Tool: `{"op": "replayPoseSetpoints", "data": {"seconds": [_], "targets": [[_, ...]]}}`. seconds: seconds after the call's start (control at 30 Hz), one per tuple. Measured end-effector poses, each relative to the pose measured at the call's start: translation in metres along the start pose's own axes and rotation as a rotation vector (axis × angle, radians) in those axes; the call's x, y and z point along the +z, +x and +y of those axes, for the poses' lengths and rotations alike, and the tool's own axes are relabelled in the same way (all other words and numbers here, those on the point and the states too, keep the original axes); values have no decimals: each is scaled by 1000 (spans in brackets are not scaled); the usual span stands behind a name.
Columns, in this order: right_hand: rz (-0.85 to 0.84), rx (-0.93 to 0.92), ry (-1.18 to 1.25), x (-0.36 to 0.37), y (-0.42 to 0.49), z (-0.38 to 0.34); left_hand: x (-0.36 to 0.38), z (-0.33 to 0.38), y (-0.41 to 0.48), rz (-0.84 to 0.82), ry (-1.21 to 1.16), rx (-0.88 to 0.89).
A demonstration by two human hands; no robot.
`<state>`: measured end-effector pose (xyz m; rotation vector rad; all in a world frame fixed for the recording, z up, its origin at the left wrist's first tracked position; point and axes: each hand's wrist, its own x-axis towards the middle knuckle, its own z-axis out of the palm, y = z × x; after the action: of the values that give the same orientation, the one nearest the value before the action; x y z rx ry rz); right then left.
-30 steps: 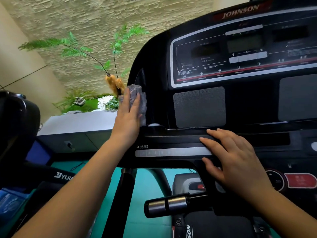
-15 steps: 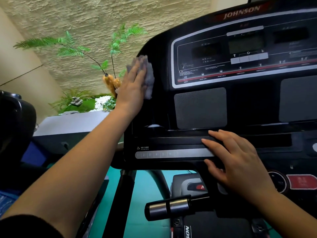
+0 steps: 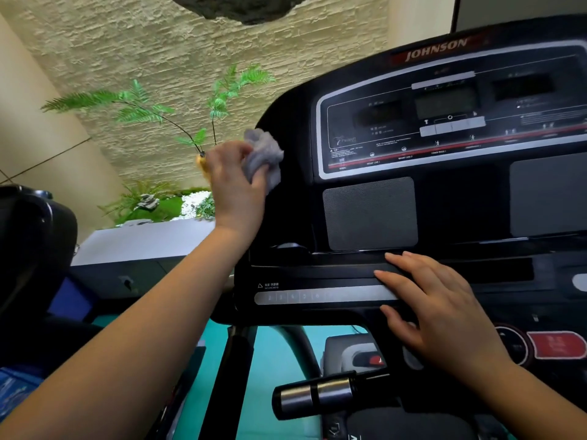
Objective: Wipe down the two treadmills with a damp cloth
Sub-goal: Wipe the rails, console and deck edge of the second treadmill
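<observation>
A black treadmill console (image 3: 444, 198) marked JOHNSON fills the right half of the head view. My left hand (image 3: 235, 182) grips a crumpled grey cloth (image 3: 265, 154) and presses it against the console's curved left edge, level with the display panel. My right hand (image 3: 441, 309) rests flat, fingers straight, on the console's lower ledge over the silver key strip (image 3: 317, 296). A second treadmill (image 3: 35, 249) shows as a dark shape at the far left.
A black handlebar with a chrome grip (image 3: 317, 395) juts left below the console. A grey planter ledge (image 3: 143, 239) with ferns (image 3: 139, 106) stands behind, against a textured stone wall. Teal floor (image 3: 279, 360) shows under the console.
My left hand swept the cloth up the console's left edge from the ledge, then came slightly down and bunched the cloth in its fingers. My right hand stayed on the ledge.
</observation>
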<state>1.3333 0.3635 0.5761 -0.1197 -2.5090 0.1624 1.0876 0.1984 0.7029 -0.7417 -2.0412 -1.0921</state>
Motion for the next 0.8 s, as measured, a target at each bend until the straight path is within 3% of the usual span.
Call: {"op": "replayPoseSetpoints", "data": {"seconds": [0.13,0.23,0.37,0.57,0.67,0.8], "targets": [[3,-3,14,0,0,0,37,-4,-9,-221,245,101],[6,2,24,0,0,-1,32,-17,-16,-327,265,172],[2,0,27,0,-1,0,11,-25,-23,-680,250,225],[-7,14,23,0,-2,-1,-9,-29,-34,-481,251,214],[-17,18,19,-1,-2,0,0,-29,-49,-751,413,247],[-27,18,21,-1,-3,0,5,-20,-39,-1079,473,145]]}}
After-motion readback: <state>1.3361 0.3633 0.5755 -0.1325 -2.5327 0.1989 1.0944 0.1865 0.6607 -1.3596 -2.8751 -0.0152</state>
